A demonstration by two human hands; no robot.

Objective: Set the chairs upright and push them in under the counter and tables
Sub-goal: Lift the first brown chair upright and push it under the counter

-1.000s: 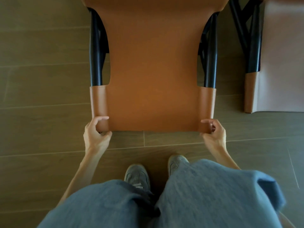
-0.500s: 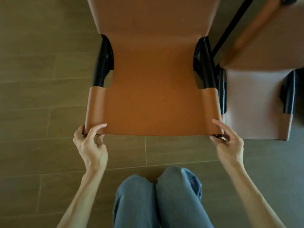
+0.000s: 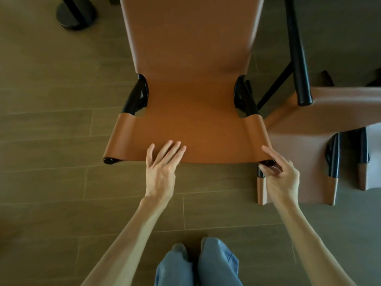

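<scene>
Leaning over the tan chair [image 3: 191, 96], the person has both hands at the top of its back. The chair sits in the middle of the wood-look floor [image 3: 51, 100], with the back nearest the person and the seat running away from them. From here I can't tell whether all of its legs are on the ground.

The left hand [image 3: 162, 168] lies flat on the leather back sling [image 3: 206, 141], near the middle of its top edge. Its fingers are straight and slightly spread, pressing and gripping nothing. The right hand [image 3: 278, 174] is at the right corner. Its forefinger lies along the leather, and the thumb and other fingers curl round the black post end [image 3: 268, 162] poking out of the sleeve. That hand has a firm hold. The matching post end on the left [image 3: 109, 160] is bare, with no hand on it.

A second chair [image 3: 299, 145], in paler brown leather, is just beside the first on the right. I can't say whether the two touch. One black leg [image 3: 296, 48] of it slants across above its leather. At the far left a round black base [image 3: 76, 15] with a pole stands on the floor, well apart from the chairs. The person's blue jeans [image 3: 216, 263] show below, between the forearms.
</scene>
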